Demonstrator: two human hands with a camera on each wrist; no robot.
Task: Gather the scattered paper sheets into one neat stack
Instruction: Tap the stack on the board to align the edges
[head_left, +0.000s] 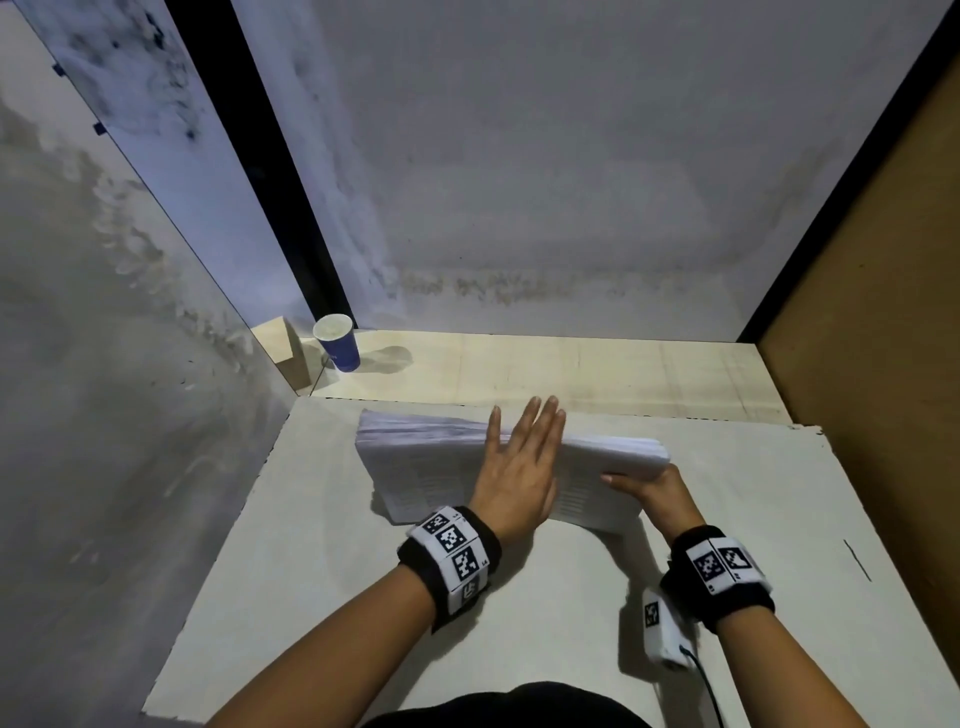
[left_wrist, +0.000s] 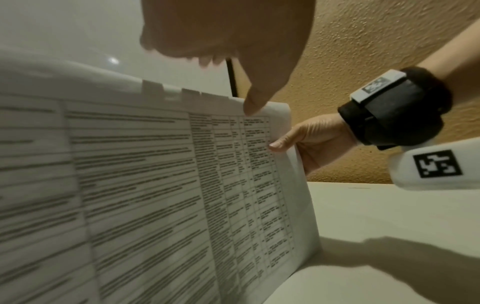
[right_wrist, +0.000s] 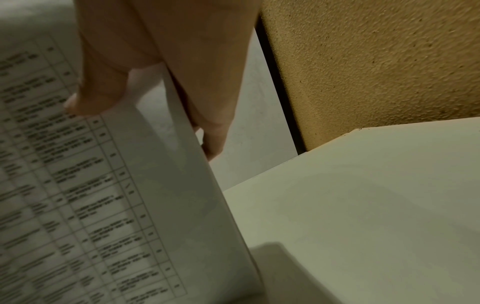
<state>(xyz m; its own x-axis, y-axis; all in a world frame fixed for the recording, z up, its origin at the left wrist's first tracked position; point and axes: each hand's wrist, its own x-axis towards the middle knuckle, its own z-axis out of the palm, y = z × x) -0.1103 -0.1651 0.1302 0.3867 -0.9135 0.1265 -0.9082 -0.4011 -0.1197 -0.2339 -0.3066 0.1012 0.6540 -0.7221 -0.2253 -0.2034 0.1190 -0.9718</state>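
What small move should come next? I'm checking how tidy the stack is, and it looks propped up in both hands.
Probably tap the paper stack down on the table: it stands tilted on its lower edge, its top edges look uneven, the left hand lies flat against it, and the right hand pinches its right edge.

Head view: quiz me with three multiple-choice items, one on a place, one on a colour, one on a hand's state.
1. Where does the cup stand?
A. far left corner
B. near right corner
C. on the papers

2. What colour is the cup's outside?
A. red
B. blue
C. green

3. How is the left hand?
A. fist, off the papers
B. flat, fingers straight, on the papers
C. holding the cup

Answers: 1 A, it sits by the wooden block at the far left; 2 B, its wall is blue; 3 B, straight fingers lie on the papers while the right hand pinches their right edge.
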